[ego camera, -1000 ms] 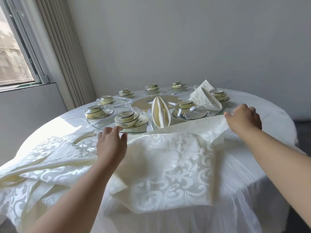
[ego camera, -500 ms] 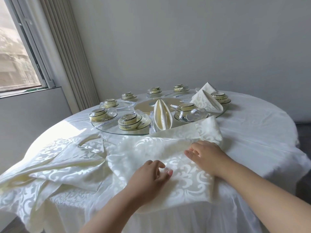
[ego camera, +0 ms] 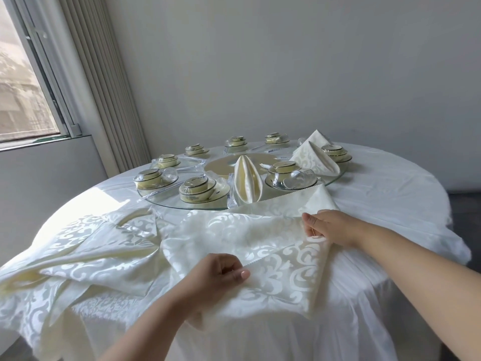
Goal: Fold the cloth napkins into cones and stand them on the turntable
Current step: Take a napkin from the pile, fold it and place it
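— Since a second ago both our hands have come back from the far edge of the napkin; half a second ago they lay on it, and now they pinch it.

— Pinch it where?

— Our left hand (ego camera: 221, 272) has thumb and fingers curled on the pinked edge of the cloth napkin (ego camera: 242, 238) near the table's near edge. Our right hand (ego camera: 330, 226) grips the cloth at the napkin's right side, where it turns over in a fold.

— Why hold it so?

— We judge that we are setting a fold: two grips keep the slippery damask taut while a layer is turned over.

— And the arms?

— Both forearms reach in from the near edge, the right one long and low across the tablecloth (ego camera: 390, 199), wrist bent inward.

— What lies beyond?

— Spare napkins (ego camera: 86, 246) are heaped toward the table's left edge. On the glass turntable (ego camera: 166, 203) a finished cone (ego camera: 247, 182) stands at its near rim, two more folded napkins (ego camera: 313, 157) at its right rim, among wrapped bowl sets (ego camera: 196, 188).
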A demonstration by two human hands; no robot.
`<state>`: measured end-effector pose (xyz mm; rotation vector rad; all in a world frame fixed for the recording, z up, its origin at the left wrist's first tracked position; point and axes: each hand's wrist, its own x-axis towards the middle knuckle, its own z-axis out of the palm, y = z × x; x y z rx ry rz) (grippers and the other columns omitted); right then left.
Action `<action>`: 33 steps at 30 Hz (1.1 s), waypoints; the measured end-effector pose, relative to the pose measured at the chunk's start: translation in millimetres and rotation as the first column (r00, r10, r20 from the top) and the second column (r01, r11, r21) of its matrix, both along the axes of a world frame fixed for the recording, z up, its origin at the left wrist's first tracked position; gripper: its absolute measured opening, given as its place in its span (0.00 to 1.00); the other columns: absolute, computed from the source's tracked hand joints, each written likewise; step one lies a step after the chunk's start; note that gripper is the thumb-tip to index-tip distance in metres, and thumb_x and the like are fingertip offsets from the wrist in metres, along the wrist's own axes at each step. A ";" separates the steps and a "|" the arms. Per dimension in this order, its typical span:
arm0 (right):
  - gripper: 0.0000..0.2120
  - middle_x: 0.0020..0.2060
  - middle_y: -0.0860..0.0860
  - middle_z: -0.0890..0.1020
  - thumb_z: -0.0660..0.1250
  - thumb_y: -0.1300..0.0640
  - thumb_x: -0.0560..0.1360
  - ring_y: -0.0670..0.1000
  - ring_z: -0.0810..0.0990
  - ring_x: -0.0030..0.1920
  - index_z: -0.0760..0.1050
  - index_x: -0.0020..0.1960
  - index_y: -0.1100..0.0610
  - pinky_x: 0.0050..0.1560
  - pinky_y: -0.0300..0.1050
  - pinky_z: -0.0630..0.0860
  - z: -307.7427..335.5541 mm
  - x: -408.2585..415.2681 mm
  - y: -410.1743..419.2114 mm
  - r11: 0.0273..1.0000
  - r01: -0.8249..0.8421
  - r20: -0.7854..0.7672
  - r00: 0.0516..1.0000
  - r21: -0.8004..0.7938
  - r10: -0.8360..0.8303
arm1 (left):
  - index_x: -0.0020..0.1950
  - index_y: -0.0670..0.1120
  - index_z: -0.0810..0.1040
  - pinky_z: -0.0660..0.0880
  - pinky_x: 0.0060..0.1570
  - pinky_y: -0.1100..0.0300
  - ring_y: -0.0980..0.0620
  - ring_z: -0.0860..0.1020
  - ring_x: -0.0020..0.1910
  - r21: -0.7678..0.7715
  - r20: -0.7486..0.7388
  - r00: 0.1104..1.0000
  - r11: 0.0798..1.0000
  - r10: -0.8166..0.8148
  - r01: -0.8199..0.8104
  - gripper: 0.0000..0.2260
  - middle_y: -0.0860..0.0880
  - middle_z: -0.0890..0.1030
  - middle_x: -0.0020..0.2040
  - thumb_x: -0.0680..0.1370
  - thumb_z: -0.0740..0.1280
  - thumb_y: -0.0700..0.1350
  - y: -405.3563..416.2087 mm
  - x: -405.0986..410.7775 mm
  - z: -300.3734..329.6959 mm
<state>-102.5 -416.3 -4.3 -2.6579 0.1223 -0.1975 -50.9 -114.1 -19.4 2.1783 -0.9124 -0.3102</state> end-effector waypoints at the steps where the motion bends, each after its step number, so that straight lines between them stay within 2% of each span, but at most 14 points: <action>1: 0.32 0.29 0.46 0.73 0.41 0.34 0.75 0.46 0.71 0.35 0.73 0.34 0.54 0.44 0.41 0.68 -0.1 -0.7 -2.0 1.000 0.015 -0.016 1.000 -0.013 -0.016 | 0.35 0.47 0.75 0.60 0.27 0.64 0.57 0.63 0.26 -0.017 -0.051 0.998 1.000 -0.020 0.019 0.13 0.56 0.67 0.26 0.78 0.67 0.49 3.2 1.9 2.7; 4: 0.33 0.27 0.50 0.74 0.42 0.33 0.77 0.50 0.72 0.32 0.69 0.28 0.55 0.41 0.44 0.69 -0.8 -3.9 -18.7 0.987 0.117 0.028 0.993 -0.106 -0.115 | 0.32 0.49 0.76 0.57 0.24 0.65 0.57 0.61 0.25 -0.075 -0.193 0.979 0.996 -0.068 0.054 0.14 0.54 0.66 0.26 0.78 0.68 0.47 12.5 7.6 9.4; 7: 0.34 0.28 0.53 0.76 0.44 0.35 0.78 0.54 0.76 0.36 0.70 0.28 0.57 0.43 0.46 0.70 11.9 -12.1 -41.9 0.953 0.246 0.122 0.966 -0.175 -0.227 | 0.31 0.50 0.76 0.53 0.26 0.61 0.54 0.59 0.28 -0.104 -0.269 0.957 0.991 -0.105 0.080 0.14 0.51 0.65 0.28 0.74 0.71 0.53 18.7 11.9 12.6; 9: 0.34 0.29 0.52 0.77 0.46 0.35 0.77 0.54 0.76 0.36 0.74 0.30 0.57 0.43 0.45 0.70 19.7 -16.8 -47.2 0.970 0.244 0.194 0.952 -0.017 -0.236 | 0.32 0.49 0.76 0.53 0.29 0.59 0.52 0.59 0.30 -0.121 -0.281 0.951 0.988 -0.128 0.097 0.14 0.50 0.66 0.30 0.69 0.71 0.58 19.4 12.0 12.7; 11: 0.36 0.30 0.50 0.78 0.46 0.28 0.72 0.52 0.76 0.37 0.77 0.34 0.55 0.44 0.46 0.71 19.1 -17.4 -35.8 0.974 0.134 0.222 0.959 0.181 -0.173 | 0.33 0.48 0.77 0.56 0.32 0.58 0.51 0.62 0.32 -0.157 -0.305 0.937 0.980 -0.168 0.125 0.15 0.51 0.69 0.31 0.67 0.72 0.59 16.3 11.3 11.5; 13: 0.36 0.33 0.49 0.80 0.47 0.24 0.68 0.51 0.78 0.39 0.78 0.35 0.54 0.47 0.46 0.73 7.6 -12.7 -15.5 0.969 0.046 0.177 0.980 0.245 -0.091 | 0.33 0.48 0.78 0.61 0.33 0.61 0.54 0.67 0.33 -0.204 -0.341 0.917 0.969 -0.207 0.143 0.12 0.51 0.73 0.31 0.68 0.72 0.56 11.6 8.3 10.0; 16: 0.25 0.30 0.43 0.78 0.52 0.36 0.76 0.46 0.79 0.35 0.74 0.33 0.52 0.35 0.37 0.72 -11.3 -11.1 4.3 0.981 0.072 0.093 0.992 0.180 -0.090 | 0.33 0.48 0.77 0.62 0.33 0.64 0.55 0.67 0.32 -0.229 -0.380 0.903 0.966 -0.202 0.120 0.12 0.51 0.72 0.31 0.69 0.72 0.54 8.7 5.2 8.3; 18: 0.27 0.22 0.41 0.76 0.51 0.39 0.79 0.38 0.75 0.27 0.70 0.29 0.54 0.29 0.31 0.66 -14.5 -12.5 4.1 0.990 0.091 0.085 0.991 0.106 -0.100 | 0.34 0.47 0.76 0.62 0.33 0.61 0.53 0.67 0.33 -0.235 -0.395 0.903 0.969 -0.168 0.078 0.15 0.49 0.71 0.32 0.67 0.73 0.58 11.0 6.6 8.2; 21: 0.35 0.24 0.47 0.75 0.44 0.31 0.75 0.46 0.75 0.30 0.70 0.27 0.56 0.38 0.41 0.70 -9.2 -15.7 -8.9 0.989 0.137 0.142 0.982 -0.056 -0.128 | 0.34 0.46 0.76 0.63 0.33 0.59 0.52 0.68 0.32 -0.255 -0.450 0.884 0.967 -0.126 0.008 0.16 0.47 0.72 0.33 0.65 0.74 0.57 16.0 10.6 10.0; 24: 0.32 0.35 0.53 0.78 0.40 0.31 0.76 0.55 0.75 0.40 0.67 0.30 0.52 0.46 0.47 0.71 12.5 -21.9 -52.3 0.891 0.372 0.217 0.921 -0.258 -0.322 | 0.33 0.46 0.76 0.64 0.30 0.62 0.55 0.69 0.30 -0.237 -0.462 0.880 0.971 -0.113 0.001 0.13 0.48 0.73 0.31 0.69 0.73 0.54 19.3 13.0 12.3; 26: 0.32 0.42 0.57 0.81 0.39 0.34 0.77 0.56 0.75 0.43 0.69 0.32 0.52 0.46 0.47 0.70 30.1 -32.5 -79.2 0.786 0.542 0.232 0.840 -0.296 -0.491 | 0.35 0.45 0.76 0.64 0.27 0.64 0.55 0.68 0.28 -0.214 -0.470 0.878 0.977 -0.087 -0.017 0.13 0.47 0.73 0.31 0.72 0.73 0.51 20.2 14.3 13.2; 28: 0.34 0.42 0.56 0.81 0.38 0.35 0.78 0.57 0.76 0.43 0.74 0.36 0.55 0.47 0.48 0.71 42.3 -38.3 -87.1 0.748 0.610 0.218 0.792 -0.261 -0.570 | 0.37 0.43 0.76 0.63 0.27 0.63 0.53 0.68 0.29 -0.193 -0.466 0.883 0.980 -0.058 -0.038 0.13 0.44 0.72 0.33 0.73 0.73 0.52 18.7 13.5 13.6; 31: 0.33 0.35 0.51 0.79 0.42 0.37 0.79 0.56 0.76 0.40 0.77 0.37 0.55 0.43 0.46 0.68 47.7 -31.4 -50.7 0.859 0.485 0.226 0.866 -0.163 -0.446 | 0.40 0.45 0.76 0.60 0.30 0.61 0.52 0.64 0.33 -0.126 -0.361 0.932 0.992 -0.021 -0.027 0.12 0.46 0.69 0.36 0.75 0.69 0.53 11.5 6.4 11.6; 33: 0.31 0.34 0.50 0.80 0.46 0.36 0.79 0.54 0.78 0.39 0.77 0.38 0.56 0.45 0.46 0.71 39.7 -24.4 -12.7 0.935 0.348 0.092 0.935 -0.068 -0.342 | 0.40 0.46 0.75 0.60 0.28 0.63 0.54 0.64 0.31 -0.078 -0.291 0.956 0.996 0.020 -0.045 0.11 0.47 0.68 0.35 0.79 0.66 0.49 8.5 2.1 8.7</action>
